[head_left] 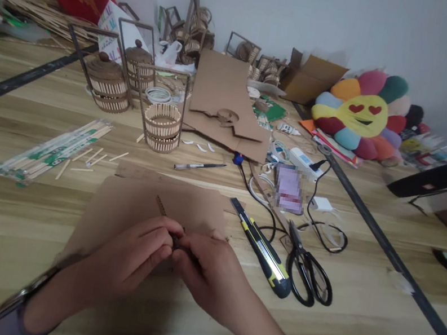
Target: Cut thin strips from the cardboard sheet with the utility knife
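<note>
Over a cardboard sheet [114, 206], my left hand [136, 253] and my right hand [209, 268] meet, fingers pinched together. Both grip a thin brown cardboard strip [161, 205], whose free end sticks up left of the fingertips. The rest of the strip is hidden by my fingers. Right of my right hand lie a yellow-and-black utility knife [263, 251] and black-handled scissors [306, 273]. A pen [200, 167] rests beyond the sheet. Farther back stands a small bucket [162, 126] of wooden sticks with a tall handle.
Lidded buckets [111, 86] stand at the back left, near packs of sticks [59, 148]. Cut cardboard [220, 84] lies at the back centre. A phone [289, 187], black cable [313, 205] and flower cushion [363, 115] are to the right.
</note>
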`<state>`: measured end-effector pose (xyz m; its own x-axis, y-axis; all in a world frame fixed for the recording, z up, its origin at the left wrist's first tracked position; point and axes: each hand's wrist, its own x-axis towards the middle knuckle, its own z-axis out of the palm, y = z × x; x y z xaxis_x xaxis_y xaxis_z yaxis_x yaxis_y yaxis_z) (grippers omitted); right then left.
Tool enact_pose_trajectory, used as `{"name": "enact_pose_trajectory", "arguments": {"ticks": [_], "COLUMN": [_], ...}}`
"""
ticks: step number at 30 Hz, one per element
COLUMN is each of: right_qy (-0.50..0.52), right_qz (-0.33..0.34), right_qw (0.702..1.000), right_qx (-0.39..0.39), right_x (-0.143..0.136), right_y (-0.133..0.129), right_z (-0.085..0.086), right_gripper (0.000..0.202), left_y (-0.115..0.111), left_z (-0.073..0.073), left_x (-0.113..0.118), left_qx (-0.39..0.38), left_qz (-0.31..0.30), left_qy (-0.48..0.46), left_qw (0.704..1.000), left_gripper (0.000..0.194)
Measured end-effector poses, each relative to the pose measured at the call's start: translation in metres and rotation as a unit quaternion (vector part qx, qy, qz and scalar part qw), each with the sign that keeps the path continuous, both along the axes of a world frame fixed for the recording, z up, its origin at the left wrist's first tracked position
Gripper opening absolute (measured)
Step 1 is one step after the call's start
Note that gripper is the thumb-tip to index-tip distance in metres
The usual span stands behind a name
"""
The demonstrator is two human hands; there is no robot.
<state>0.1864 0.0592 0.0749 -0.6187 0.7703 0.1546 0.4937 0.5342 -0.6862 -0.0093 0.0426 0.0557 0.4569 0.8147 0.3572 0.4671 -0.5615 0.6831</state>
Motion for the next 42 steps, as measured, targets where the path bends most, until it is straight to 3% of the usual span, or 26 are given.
{"name": "enact_pose_trajectory", "arguments": {"ticks": [12, 20, 24, 33, 42], "right_qy": [0.049, -0.044, -0.061, 0.038, 0.028], "right_qz": [0.053, 0.041, 0.037, 0.044, 0.014], "right_qw": [0.996, 0.997, 0.995, 0.998, 0.999], "right_qx": [-0.046, 0.054, 0.065, -0.022, -0.021], "right_x": [0.002, -0.003, -0.004, -0.001, 0.003], "right_y": [0.000, 0.001, 0.001, 0.001, 0.001], "right_z": [0.008, -0.004, -0.006, 0.004, 0.004], "right_gripper": [0.029, 0.013, 0.013, 0.022, 0.018], "left_y": [-0.004, -0.001, -0.001, -0.003, -0.003], "left_z": [0.011, -0.004, -0.003, 0.010, 0.005], "left_x": [-0.002, -0.002, 0.000, -0.004, -0.005], "left_qx": [-0.073, 0.057, 0.090, -0.064, -0.085], "left_qz": [-0.008, 0.066, 0.073, 0.006, 0.009], "left_qy": [-0.042, 0.075, 0.093, -0.017, -0.050], "left_qw": [0.996, 0.993, 0.989, 0.998, 0.995], "left_gripper": [0.027, 0.018, 0.014, 0.020, 0.018]}}
